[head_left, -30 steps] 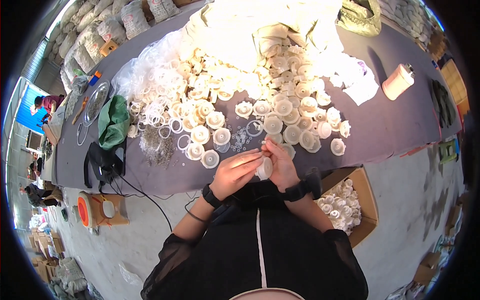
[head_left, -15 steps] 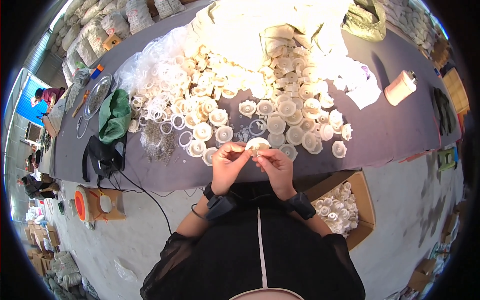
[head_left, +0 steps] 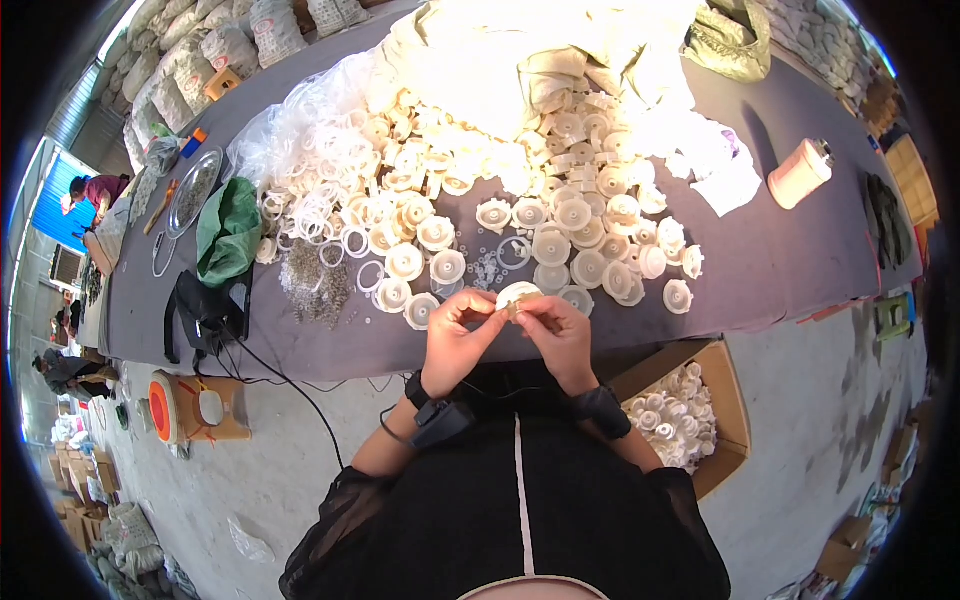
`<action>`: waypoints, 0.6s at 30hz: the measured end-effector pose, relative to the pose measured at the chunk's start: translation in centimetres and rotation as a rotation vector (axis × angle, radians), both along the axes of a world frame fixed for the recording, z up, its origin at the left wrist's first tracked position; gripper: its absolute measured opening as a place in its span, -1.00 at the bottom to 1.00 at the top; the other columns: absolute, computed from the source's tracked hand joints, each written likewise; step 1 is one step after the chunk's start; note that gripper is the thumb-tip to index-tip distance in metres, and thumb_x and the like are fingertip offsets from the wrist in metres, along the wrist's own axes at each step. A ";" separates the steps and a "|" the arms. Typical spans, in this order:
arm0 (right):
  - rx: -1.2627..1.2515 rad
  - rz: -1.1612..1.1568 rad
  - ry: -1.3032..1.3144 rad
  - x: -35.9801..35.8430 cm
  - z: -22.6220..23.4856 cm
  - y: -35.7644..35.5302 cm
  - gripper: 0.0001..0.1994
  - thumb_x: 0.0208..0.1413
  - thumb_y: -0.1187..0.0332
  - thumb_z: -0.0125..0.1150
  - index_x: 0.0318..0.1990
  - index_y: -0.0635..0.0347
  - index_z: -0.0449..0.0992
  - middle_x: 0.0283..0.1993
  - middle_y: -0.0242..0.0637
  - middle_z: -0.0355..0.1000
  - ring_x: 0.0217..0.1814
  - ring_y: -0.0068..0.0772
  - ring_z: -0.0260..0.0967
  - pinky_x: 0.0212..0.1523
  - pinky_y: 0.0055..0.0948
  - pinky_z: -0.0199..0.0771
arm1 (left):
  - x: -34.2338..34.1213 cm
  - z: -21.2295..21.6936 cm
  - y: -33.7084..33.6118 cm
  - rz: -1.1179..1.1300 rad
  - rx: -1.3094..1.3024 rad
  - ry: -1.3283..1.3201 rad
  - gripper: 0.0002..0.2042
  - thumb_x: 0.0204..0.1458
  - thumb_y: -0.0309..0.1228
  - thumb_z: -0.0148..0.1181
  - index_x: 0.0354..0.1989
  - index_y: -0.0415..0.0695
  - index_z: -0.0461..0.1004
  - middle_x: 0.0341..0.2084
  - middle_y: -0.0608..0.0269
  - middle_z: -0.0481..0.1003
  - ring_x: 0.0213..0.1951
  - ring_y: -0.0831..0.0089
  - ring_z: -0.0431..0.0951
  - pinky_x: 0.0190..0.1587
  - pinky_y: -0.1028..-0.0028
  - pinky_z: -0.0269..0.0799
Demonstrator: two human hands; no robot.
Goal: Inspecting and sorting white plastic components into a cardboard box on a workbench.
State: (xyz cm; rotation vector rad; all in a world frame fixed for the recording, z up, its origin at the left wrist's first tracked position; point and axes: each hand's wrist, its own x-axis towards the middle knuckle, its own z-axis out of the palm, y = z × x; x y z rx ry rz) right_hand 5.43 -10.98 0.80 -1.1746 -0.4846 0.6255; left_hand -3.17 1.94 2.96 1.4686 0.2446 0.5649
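A round white plastic cap-like part (head_left: 518, 293) is pinched between my two hands at the table's near edge. My left hand (head_left: 461, 332) is closed on its left side with thumb and fingertips. From the right, my right hand (head_left: 560, 335) grips the same part, its fingertips covering the lower edge. Just beyond lie several similar white parts (head_left: 551, 249), loose white rings (head_left: 370, 276), tiny clear rings (head_left: 487, 268) and a heap of small metal springs (head_left: 318, 285).
A black bag (head_left: 207, 312) with a cable and a green cloth bag (head_left: 228, 231) lie at left. A cone of thread (head_left: 801, 175) stands at right. Below the table edge, a cardboard box (head_left: 735, 400) holds many white parts. Two people are at far left.
The held part has tilted and turned slightly between my fingers. Both hands have shifted a little to the right. At far left, a bent person has moved slightly.
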 end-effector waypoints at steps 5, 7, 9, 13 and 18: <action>-0.138 -0.336 -0.434 0.1 1.2 0.6 -0.69 -0.08 0.51 0.22 -0.13 0.24 0.35 -0.21 -0.36 0.37 -0.20 -0.62 0.33 -0.24 -0.64 0.37 | -0.2 0.2 -0.3 -0.006 -0.033 0.006 -0.90 -0.09 -0.66 0.16 -0.46 -0.25 0.36 -0.34 0.22 0.45 -0.31 0.61 0.44 -0.23 0.60 0.40; -0.060 -0.151 -0.251 0.5 1.1 0.3 -0.70 -0.06 0.53 0.20 -0.13 0.26 0.33 -0.21 -0.36 0.35 -0.19 -0.61 0.32 -0.21 -0.62 0.37 | -0.4 0.3 -0.3 -0.013 -0.030 0.017 -0.91 -0.09 -0.66 0.15 -0.46 -0.25 0.36 -0.34 0.22 0.45 -0.31 0.61 0.44 -0.23 0.60 0.40; 0.018 0.033 -0.068 0.8 0.7 0.0 -0.71 -0.04 0.54 0.17 -0.13 0.29 0.31 -0.22 -0.37 0.34 -0.18 -0.61 0.32 -0.18 -0.60 0.36 | -0.5 0.6 -0.5 -0.020 -0.027 0.027 -0.91 -0.09 -0.65 0.15 -0.46 -0.25 0.37 -0.34 0.22 0.46 -0.31 0.61 0.44 -0.24 0.60 0.40; 0.090 0.099 0.079 0.9 -0.6 -0.5 -0.78 0.01 0.55 0.12 -0.18 0.31 0.29 -0.22 -0.34 0.35 -0.20 -0.63 0.31 -0.19 -0.60 0.36 | -0.7 0.6 -1.4 -0.023 -0.025 0.074 -0.93 -0.07 -0.63 0.15 -0.45 -0.25 0.38 -0.35 0.23 0.46 -0.32 0.61 0.45 -0.25 0.60 0.40; 0.076 0.058 0.104 0.6 -2.7 -0.5 -0.82 0.02 0.54 0.11 -0.22 0.30 0.30 -0.25 -0.34 0.35 -0.23 -0.64 0.31 -0.19 -0.61 0.35 | -0.8 -0.1 -1.5 -0.030 0.097 0.168 -0.94 -0.06 -0.62 0.14 -0.43 -0.27 0.39 -0.37 0.25 0.46 -0.35 0.62 0.45 -0.26 0.61 0.39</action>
